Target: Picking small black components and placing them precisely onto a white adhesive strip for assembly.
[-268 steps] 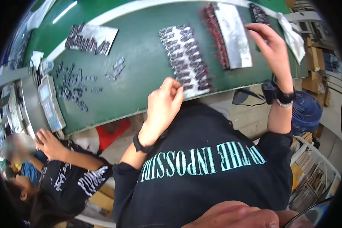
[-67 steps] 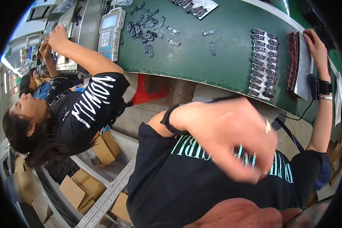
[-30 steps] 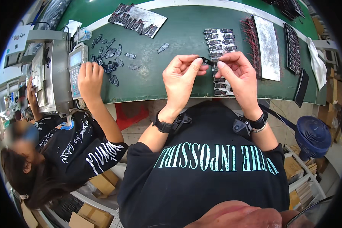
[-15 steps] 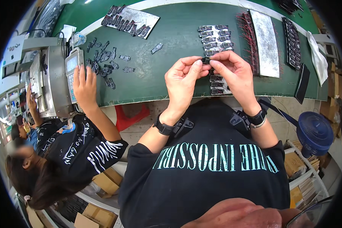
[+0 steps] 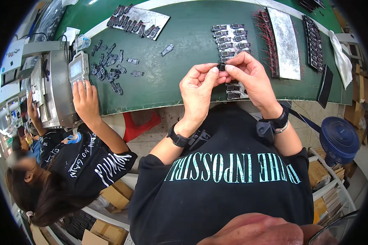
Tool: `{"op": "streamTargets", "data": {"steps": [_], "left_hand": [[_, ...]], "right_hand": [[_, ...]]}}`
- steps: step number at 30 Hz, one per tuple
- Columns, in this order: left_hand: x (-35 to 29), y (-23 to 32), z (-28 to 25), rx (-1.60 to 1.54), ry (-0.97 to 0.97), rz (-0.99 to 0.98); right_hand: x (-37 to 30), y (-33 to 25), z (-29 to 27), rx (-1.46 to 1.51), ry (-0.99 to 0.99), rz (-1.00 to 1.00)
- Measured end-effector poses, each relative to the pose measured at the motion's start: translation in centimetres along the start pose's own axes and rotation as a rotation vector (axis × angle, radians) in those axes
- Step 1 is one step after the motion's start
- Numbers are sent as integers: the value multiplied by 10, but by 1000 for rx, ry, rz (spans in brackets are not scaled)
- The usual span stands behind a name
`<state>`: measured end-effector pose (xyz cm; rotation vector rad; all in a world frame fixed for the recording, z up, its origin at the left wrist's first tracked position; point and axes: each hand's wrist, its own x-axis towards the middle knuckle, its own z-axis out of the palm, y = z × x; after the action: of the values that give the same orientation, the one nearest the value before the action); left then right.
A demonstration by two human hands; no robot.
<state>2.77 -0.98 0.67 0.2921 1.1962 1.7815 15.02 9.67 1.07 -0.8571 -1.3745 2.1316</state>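
A small black part (image 5: 221, 67) is pinched between both hands, above a light metal plate. My left hand (image 5: 198, 87) has thumb and fingers closed on its left side. On the other side, the thumb and forefinger of my right hand (image 5: 250, 77) close on it too. Its exact kind is too small to make out. Under and beyond my hands, two columns of small black modules (image 5: 224, 40) lie on the plate; my hands hide part of them. More of these modules show at the plate's near end (image 5: 233, 95).
Loose modules (image 5: 110, 65) are scattered left on the green table (image 5: 184, 81). Far left is another loaded plate (image 5: 161, 20). To the right stand a metal plate with red wires (image 5: 285, 45), a black tray (image 5: 313, 45) and a white cloth (image 5: 341, 57). A co-worker's hand (image 5: 86, 100) touches a control panel.
My hands stay together on the black part, with only slight shifts of fingers and wrists. The co-worker's hand has moved a little to the left and nearer on the control panel.
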Motion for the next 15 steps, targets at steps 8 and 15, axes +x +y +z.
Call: {"op": "streamTargets", "data": {"steps": [8,15], "left_hand": [[-2,0,-1,12,-43,15],[-3,-3,1,172,-72,124]], "right_hand": [[5,-14,-4,-33,-112,62],[1,-15,1,-262,-99,-103]]}}
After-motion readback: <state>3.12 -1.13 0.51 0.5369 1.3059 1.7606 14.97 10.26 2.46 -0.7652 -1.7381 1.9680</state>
